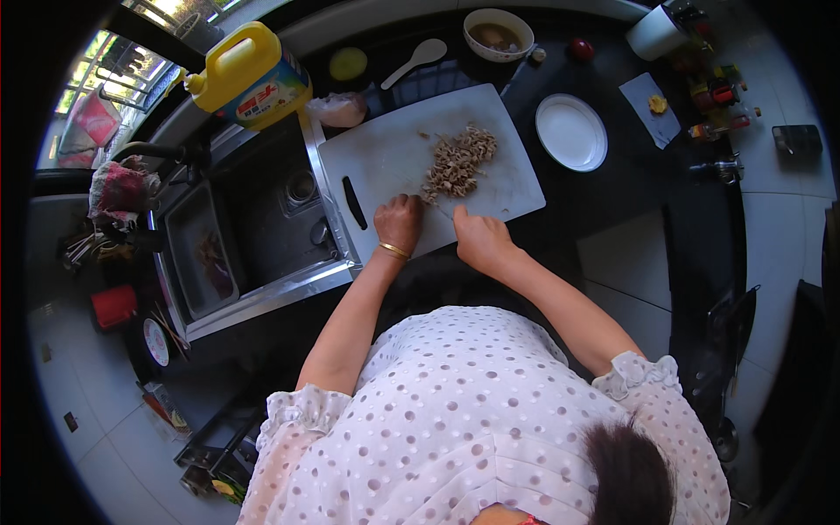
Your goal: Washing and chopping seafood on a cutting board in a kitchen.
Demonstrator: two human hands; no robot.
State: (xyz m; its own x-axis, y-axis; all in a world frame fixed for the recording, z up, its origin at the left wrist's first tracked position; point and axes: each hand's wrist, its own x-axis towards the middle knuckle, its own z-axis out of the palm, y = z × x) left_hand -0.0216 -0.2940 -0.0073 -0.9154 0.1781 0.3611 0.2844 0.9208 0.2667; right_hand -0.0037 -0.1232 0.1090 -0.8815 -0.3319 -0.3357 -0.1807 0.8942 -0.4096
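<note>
A white plastic cutting board (394,157) lies on the dark counter beside the sink. On it is a heap of chopped, brownish food pieces (459,161), perhaps meat or mushroom. My right hand (485,239) is closed around the handle of a knife (443,210), whose blade shows only as a thin strip at the lower edge of the heap. Close to its left, my left hand (399,220), with a gold bracelet at the wrist, rests on the board with curled fingers by the heap's lower end. Whether it pinches a piece of food cannot be told.
A steel sink (262,197) adjoins the board on the left, with a yellow jug (246,75) behind it. A white rice paddle (417,60) and a bowl of liquid (499,36) stand beyond the board. At right are a white plate (571,132) and a paper (650,115) with a yellow piece.
</note>
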